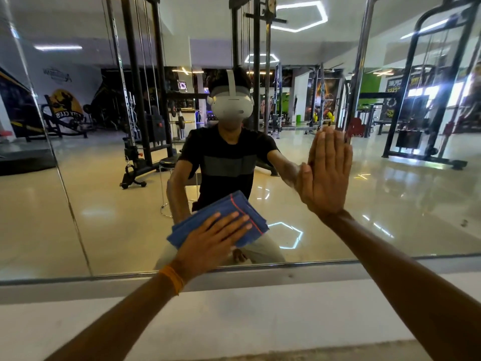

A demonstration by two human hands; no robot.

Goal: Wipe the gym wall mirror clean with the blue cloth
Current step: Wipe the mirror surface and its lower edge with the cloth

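Note:
The gym wall mirror (109, 209) fills most of the head view and reflects the gym and a kneeling person in a headset. A folded blue cloth (229, 212) with a red stripe lies flat against the lower middle of the glass. My left hand (210, 243) presses on the cloth with straight, spread fingers. My right hand (326, 175) is flat on the bare glass to the right and higher up, fingers together and pointing up, meeting its own reflection.
The mirror's lower metal edge (299, 264) runs across the view above a white ledge (234, 313). A vertical seam (65, 188) joins a second mirror panel on the left. Reflected in the glass are cable machines, weight racks and a shiny floor.

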